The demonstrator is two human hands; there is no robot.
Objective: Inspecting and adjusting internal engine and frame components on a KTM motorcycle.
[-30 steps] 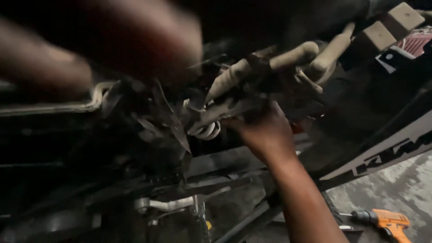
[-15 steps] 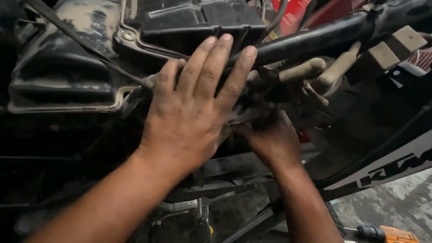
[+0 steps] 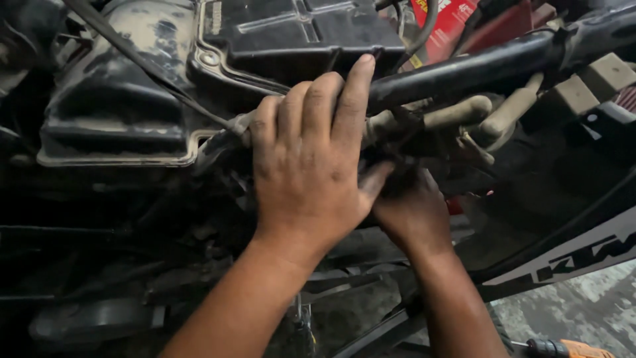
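— Where are the hands placed?

— The left hand (image 3: 308, 166) is laid flat, fingers together and extended, over a bundle of grimy beige hoses (image 3: 457, 116) just below the black frame tube (image 3: 477, 69). The right hand (image 3: 411, 212) is tucked beneath it, to the right.

— Is anything gripped?

— For the right hand it cannot be told; its fingers are hidden. A dusty black plastic housing (image 3: 119, 119) is seen far left.

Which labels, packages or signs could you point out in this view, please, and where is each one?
Red label: top, right of centre, behind the black tube; a red panel with pale markings, partly hidden.
White panel: lower right edge; a slanted white strip with large dark lettering.
Striped sticker: far right edge; red and white, cut off by the frame.
No screens in view.
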